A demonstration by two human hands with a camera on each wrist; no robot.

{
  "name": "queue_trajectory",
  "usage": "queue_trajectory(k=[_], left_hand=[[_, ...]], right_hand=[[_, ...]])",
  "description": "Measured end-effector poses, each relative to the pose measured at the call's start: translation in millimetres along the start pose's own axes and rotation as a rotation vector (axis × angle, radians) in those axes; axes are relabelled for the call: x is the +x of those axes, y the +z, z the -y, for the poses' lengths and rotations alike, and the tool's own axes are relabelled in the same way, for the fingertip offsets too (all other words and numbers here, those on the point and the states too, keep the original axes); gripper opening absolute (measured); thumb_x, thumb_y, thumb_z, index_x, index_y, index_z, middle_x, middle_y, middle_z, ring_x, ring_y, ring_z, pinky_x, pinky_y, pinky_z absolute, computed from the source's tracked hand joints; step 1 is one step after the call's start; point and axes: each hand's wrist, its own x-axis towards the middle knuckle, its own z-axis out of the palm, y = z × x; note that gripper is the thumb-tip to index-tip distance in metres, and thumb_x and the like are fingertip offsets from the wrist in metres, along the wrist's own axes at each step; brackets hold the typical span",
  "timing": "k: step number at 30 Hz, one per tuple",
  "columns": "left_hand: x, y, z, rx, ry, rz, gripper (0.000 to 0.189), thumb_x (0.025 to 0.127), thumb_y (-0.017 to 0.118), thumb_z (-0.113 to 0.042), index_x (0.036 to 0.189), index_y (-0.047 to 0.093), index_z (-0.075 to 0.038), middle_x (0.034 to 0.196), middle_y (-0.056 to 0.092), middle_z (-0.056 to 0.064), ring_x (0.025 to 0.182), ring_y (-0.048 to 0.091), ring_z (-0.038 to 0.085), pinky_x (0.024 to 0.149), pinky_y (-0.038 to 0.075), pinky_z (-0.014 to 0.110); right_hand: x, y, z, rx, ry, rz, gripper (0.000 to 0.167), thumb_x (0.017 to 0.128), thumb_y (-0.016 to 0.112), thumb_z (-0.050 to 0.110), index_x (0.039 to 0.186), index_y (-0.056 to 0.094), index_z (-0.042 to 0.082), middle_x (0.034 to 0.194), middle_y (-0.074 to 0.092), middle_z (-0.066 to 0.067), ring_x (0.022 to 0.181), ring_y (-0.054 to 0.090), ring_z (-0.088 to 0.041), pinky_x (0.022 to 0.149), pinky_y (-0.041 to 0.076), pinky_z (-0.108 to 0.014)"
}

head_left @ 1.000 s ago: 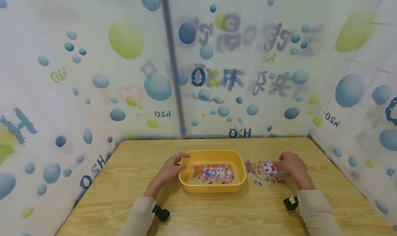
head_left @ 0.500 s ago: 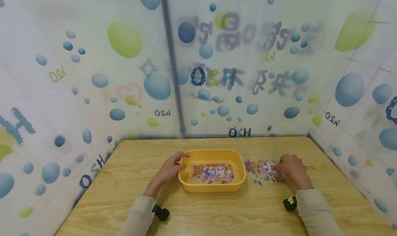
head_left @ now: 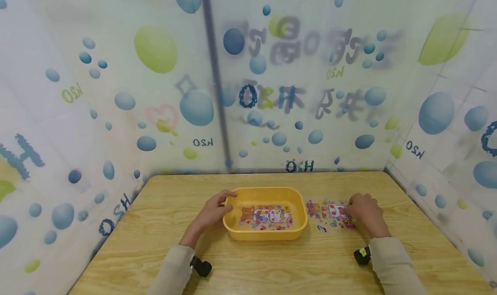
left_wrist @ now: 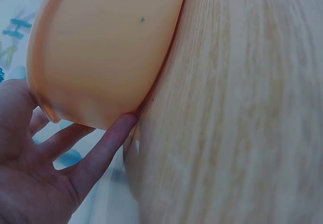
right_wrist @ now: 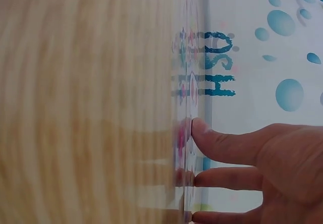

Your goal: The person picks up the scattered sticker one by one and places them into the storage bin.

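Note:
My left hand [head_left: 211, 209] grips the left end of a yellow plastic basin [head_left: 268, 235] on the table. In the left wrist view, one digit passes over the basin's rim and other fingers [left_wrist: 103, 151] lie against its outer wall. Inside the basin lies a clear piece with printed cartoon animals [head_left: 268, 216]. To the right of the basin, a similar clear piece with colourful cartoon prints [head_left: 328, 209] lies on the wood. My right hand [head_left: 366, 213] touches its right end. The right wrist view shows the thumb and fairly straight fingers [right_wrist: 229, 178] with their tips against its surface.
The wooden tabletop [head_left: 272, 267] reaches back to a white curtain wall [head_left: 310, 148] with blue and green spots and lettering. Similar walls stand on both sides. Black wrist cameras are strapped to the left wrist [head_left: 201, 267] and the right wrist [head_left: 363, 256].
My right hand has shifted very slightly at the right end of the clear printed piece. The left hand and the basin stay in place.

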Motion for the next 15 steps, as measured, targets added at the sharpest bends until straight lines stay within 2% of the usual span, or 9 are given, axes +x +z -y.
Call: queue_trajectory(k=[6, 9, 13, 15], left_hand=[[0.7, 0.7, 0.7, -0.001, -0.008, -0.003, 0.033, 0.1, 0.06, -0.008, 0.132, 0.064, -0.016, 0.15, 0.054, 0.023, 0.103, 0.063, 0.028, 0.058, 0.054, 0.031], [1.4, 0.6, 0.3, -0.002, -0.012, -0.009, 0.033, 0.1, 0.061, -0.009, 0.132, 0.064, -0.017, 0.149, 0.056, 0.021, 0.101, 0.062, 0.028, 0.058, 0.053, 0.031], [0.1, 0.2, -0.8, 0.012, -0.002, -0.013, 0.032, 0.1, 0.061, -0.01, 0.131, 0.065, -0.017, 0.151, 0.055, 0.02, 0.115, 0.063, 0.034, 0.07, 0.056, 0.033], [-1.3, 0.0, -1.6, 0.016, 0.005, -0.015, 0.032, 0.1, 0.062, -0.01, 0.131, 0.065, -0.017, 0.152, 0.054, 0.02, 0.124, 0.06, 0.039, 0.078, 0.058, 0.039]], right_hand=[[-2.0, -0.1, 1.4, 0.009, 0.006, -0.008, 0.034, 0.091, 0.076, 0.028, 0.1, 0.072, -0.005, 0.101, 0.058, -0.028, 0.089, 0.052, -0.04, 0.069, 0.046, -0.05], [-2.3, 1.9, 2.0, 0.007, -0.002, -0.017, 0.028, 0.092, 0.074, 0.027, 0.087, 0.071, -0.001, 0.088, 0.059, -0.02, 0.079, 0.052, -0.033, 0.063, 0.043, -0.041], [-3.0, 5.6, 3.6, 0.01, -0.031, -0.033, 0.035, 0.094, 0.071, 0.024, 0.065, 0.058, 0.009, 0.066, 0.051, -0.006, 0.063, 0.046, -0.021, 0.054, 0.035, -0.032], [-3.5, 7.0, 4.4, 0.015, -0.034, -0.041, 0.036, 0.094, 0.07, 0.023, 0.063, 0.056, 0.01, 0.064, 0.049, -0.005, 0.061, 0.045, -0.02, 0.053, 0.034, -0.031]])
